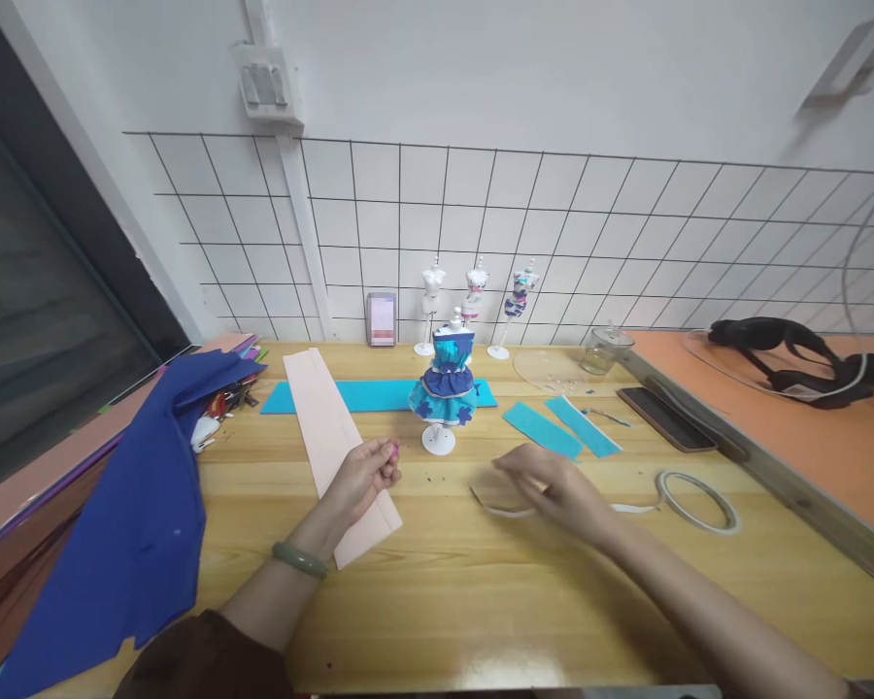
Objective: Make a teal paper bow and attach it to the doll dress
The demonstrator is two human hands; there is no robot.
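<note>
Being pinched by fingers of the left hand [366, 476], a pink piece [394, 450] is being held near the dressed mannequin [448, 377]. Whether the right hand [555, 485] is pinching anything cannot be told.

Wood-grain table [444, 612], on it a dressed mannequin [448, 377], pale pink strip [326, 413] across a blue strip [383, 395], two shorter blue pieces [543, 431], ring of white tape [732, 518].

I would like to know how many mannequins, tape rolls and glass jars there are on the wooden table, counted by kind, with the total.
Mannequins: 4
Tape roll: 1
Glass jar: 1
Total: 6
</note>
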